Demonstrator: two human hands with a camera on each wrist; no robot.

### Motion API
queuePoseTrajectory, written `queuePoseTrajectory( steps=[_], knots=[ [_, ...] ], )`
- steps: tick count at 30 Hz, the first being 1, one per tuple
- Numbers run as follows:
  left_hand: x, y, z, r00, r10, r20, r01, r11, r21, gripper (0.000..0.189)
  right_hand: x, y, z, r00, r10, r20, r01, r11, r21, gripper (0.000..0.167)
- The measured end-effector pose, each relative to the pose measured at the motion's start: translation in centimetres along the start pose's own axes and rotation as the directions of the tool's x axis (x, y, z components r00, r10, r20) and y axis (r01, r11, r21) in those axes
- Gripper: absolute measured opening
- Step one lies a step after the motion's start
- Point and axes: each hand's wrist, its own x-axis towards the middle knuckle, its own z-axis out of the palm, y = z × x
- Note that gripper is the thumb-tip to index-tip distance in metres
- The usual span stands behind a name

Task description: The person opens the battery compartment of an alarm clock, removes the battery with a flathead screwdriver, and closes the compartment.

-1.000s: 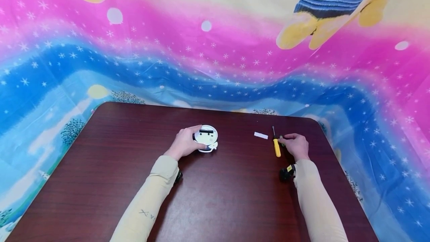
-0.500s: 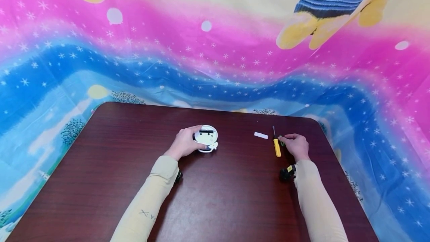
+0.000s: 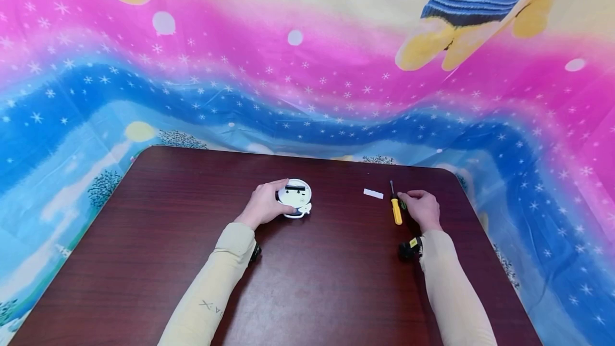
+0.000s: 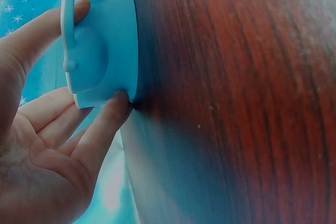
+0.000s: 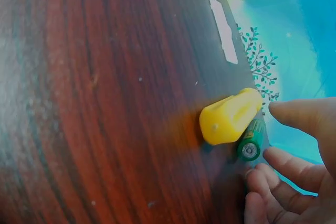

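A small white alarm clock lies face down on the table, its dark battery slot uppermost. My left hand grips it from the left side. In the left wrist view the clock shows its side, handle and rounded bells, with the thumb behind the handle and a fingertip low on the body. My right hand is beside a green battery, the index fingertip right at it and the thumb apart above. Alongside the battery lies a yellow-handled screwdriver, its shaft pointing to the back edge.
A white strip, likely a plastic cover, lies left of the screwdriver. The dark red wooden table ends at a printed fabric backdrop behind and on both sides.
My right hand has shifted very slightly at the battery, which shows a little differently beside the fingers. The left hand and the clock have stayed put.
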Motion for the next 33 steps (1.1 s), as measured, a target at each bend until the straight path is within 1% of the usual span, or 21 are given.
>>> queuePoseTrajectory(
  steps=[8,12,16,25,33],
  knots=[
    [0.0,0.0,0.1,1.0,-0.002,0.0,0.002,1.0,0.001,0.087,-0.2,-1.0,-0.3,0.998,-0.031,-0.054,0.031,1.0,-0.001,0.059],
    [-0.1,0.0,0.1,1.0,-0.001,0.003,0.001,1.0,-0.003,0.087,0.0,-1.5,-0.3,0.997,-0.057,-0.059,0.057,0.998,-0.002,0.061],
    [0.0,-0.1,0.1,1.0,0.007,0.003,-0.007,1.0,-0.002,0.087,0.0,-2.4,-0.3,0.994,-0.088,-0.067,0.089,0.996,0.008,0.058],
    [0.1,-0.2,0.1,1.0,0.01,0.004,-0.01,1.0,-0.005,0.087,-0.8,-4.4,-0.3,0.991,-0.128,-0.028,0.128,0.991,0.022,0.058],
    [0.1,-0.3,0.0,1.0,0.012,0.002,-0.012,1.0,-0.001,0.087,-1.1,-5.1,0.3,0.986,-0.169,0.009,0.169,0.985,0.022,0.056]
  ],
)
